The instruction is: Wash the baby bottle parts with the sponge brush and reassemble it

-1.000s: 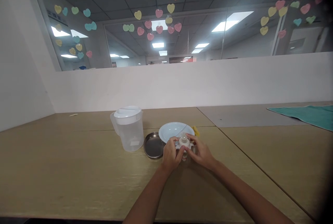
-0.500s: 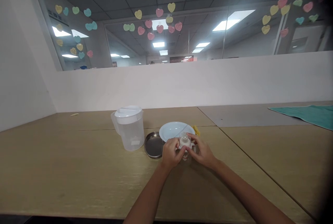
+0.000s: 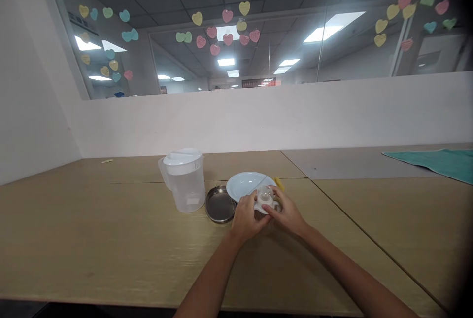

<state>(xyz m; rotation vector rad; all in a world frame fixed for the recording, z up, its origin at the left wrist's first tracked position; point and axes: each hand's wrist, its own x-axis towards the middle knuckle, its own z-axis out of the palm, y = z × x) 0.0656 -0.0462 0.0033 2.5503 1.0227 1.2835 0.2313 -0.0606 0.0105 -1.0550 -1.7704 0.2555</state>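
Between my two hands is a small baby bottle [image 3: 265, 197] with a clear dome on top and a white collar with side handles. My left hand [image 3: 247, 218] wraps round its left side, and its lower part is hidden behind the fingers. On the right side, my right hand [image 3: 287, 212] grips the collar, with the thumb across the front. Just behind the bottle lies a pale blue plate [image 3: 244, 183]. A round metal dish [image 3: 220, 205] sits to the left of my left hand.
A translucent pitcher [image 3: 188, 187] with a white lid stands left of the metal dish. Something yellow [image 3: 279, 183] lies by the plate's right edge. A green cloth [image 3: 443, 161] is at the far right. Behind the table [image 3: 111, 239] rises a white wall [image 3: 236, 123].
The bottle has tilted or turned slightly, and my right thumb has moved up onto the collar. My left hand's fingers have shifted round the bottle. The camera view has moved a little.
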